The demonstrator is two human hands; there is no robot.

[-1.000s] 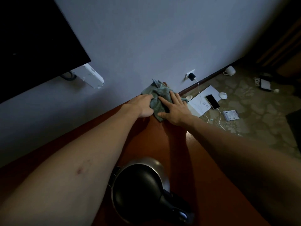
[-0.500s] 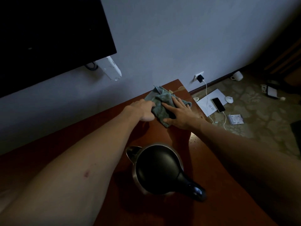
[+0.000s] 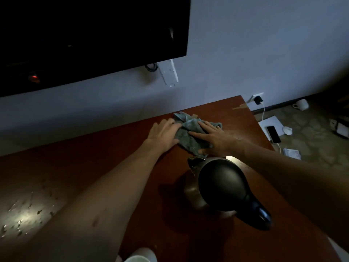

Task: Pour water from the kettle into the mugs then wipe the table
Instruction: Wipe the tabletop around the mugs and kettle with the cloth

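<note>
Both hands — left hand (image 3: pixel 164 133), right hand (image 3: pixel 215 138) — press flat and open on the cloth (image 3: pixel 186 136); kettle (image 3: pixel 220 188) lidded, mug (image 3: pixel 138 256) contents unseen — counter (image 3: pixel 75 167).

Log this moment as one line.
stage: wiping | left hand, right hand: flat on cloth | kettle: upright on table
</note>
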